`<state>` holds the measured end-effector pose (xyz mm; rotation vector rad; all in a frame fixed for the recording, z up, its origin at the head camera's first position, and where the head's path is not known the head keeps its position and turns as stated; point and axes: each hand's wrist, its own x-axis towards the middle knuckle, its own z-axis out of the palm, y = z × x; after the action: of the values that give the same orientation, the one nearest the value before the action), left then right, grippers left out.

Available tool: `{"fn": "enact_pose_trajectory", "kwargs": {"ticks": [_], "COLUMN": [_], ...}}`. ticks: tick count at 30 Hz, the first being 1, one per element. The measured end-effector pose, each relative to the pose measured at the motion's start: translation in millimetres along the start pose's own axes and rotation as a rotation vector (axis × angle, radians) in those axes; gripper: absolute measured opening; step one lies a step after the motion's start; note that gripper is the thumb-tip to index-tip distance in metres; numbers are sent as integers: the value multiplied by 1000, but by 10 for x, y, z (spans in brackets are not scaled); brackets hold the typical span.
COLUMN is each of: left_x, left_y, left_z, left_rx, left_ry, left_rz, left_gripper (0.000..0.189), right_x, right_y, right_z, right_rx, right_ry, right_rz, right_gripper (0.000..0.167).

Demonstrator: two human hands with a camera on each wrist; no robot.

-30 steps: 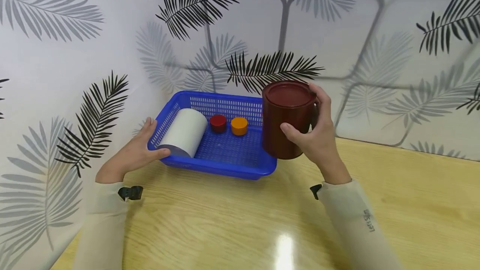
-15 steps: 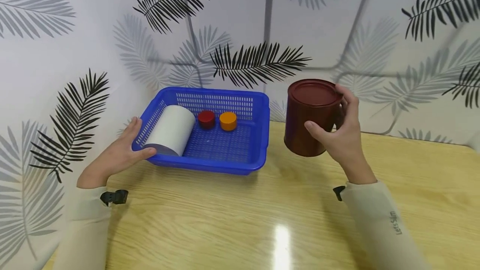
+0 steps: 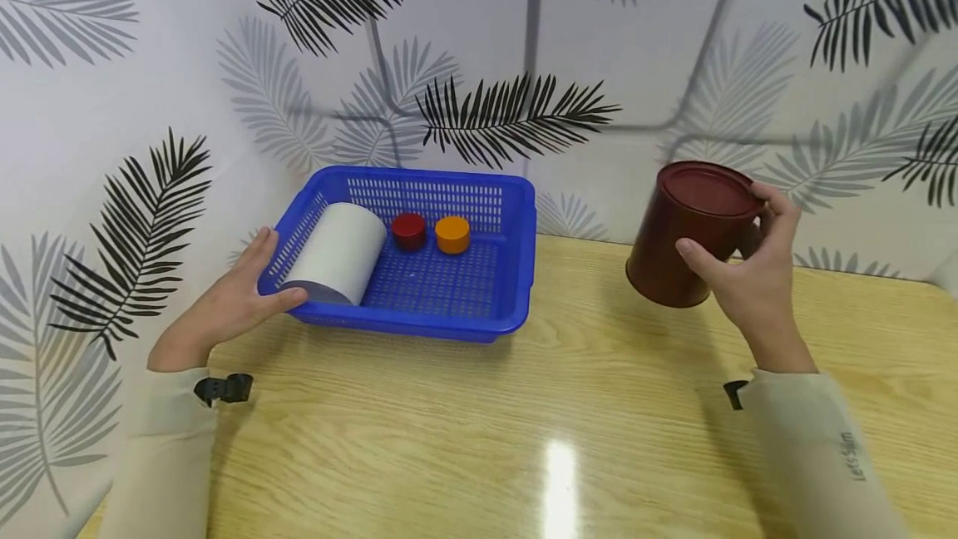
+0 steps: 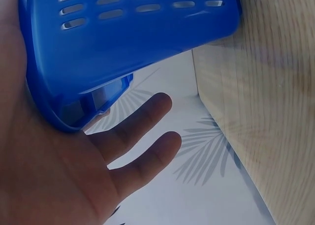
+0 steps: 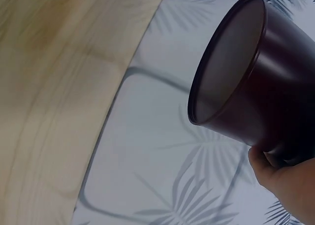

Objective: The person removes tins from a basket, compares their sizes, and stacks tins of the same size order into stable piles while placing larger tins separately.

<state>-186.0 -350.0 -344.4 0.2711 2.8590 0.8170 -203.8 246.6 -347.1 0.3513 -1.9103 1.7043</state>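
Note:
My right hand [image 3: 759, 285] grips a dark red, lidded can [image 3: 677, 239] by its right side, thumb in front and fingers behind near the lid. The can is tilted, held above the table, and its underside [image 5: 226, 62] shows in the right wrist view. My left hand [image 3: 224, 306] rests at the front left corner of a blue plastic basket [image 3: 419, 324], fingers straight and spread, thumb over the rim. Inside the basket a white cylinder [image 3: 337, 252] lies along the left side. Beside it stand a small red cylinder [image 3: 408, 233] and a small orange one [image 3: 452, 235].
The light wooden table [image 3: 419, 422] runs under everything. Behind it and along the left rises a pale wall covering [image 3: 464, 40] with leaf patterns. The basket stands near the back, close to that wall.
My right hand has carried the can rightward, away from the basket's right end, and the can has tilted. My left hand has stayed at the basket's corner. The head view has shifted slightly.

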Motion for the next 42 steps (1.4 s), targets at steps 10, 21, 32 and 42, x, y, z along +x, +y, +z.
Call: {"fn": "enact_pose_trajectory", "kwargs": {"ticks": [10, 21, 32, 42], "left_x": [-2, 21, 14, 9], "left_y": [-23, -9, 4, 5], "left_z": [2, 27, 21, 8], "left_rx": [-2, 1, -2, -6], "left_ry": [8, 1, -6, -8], "left_rz": [-11, -14, -8, -5], "left_gripper": [108, 109, 108, 108], "right_x": [-41, -65, -31, -34], "right_y": [91, 108, 228, 252], "right_z": [-387, -636, -968, -1126], "right_rx": [-229, -331, -461, -497], "right_ry": [59, 55, 15, -3], "right_rz": [143, 309, 408, 458], "right_gripper": [89, 88, 89, 87]}}
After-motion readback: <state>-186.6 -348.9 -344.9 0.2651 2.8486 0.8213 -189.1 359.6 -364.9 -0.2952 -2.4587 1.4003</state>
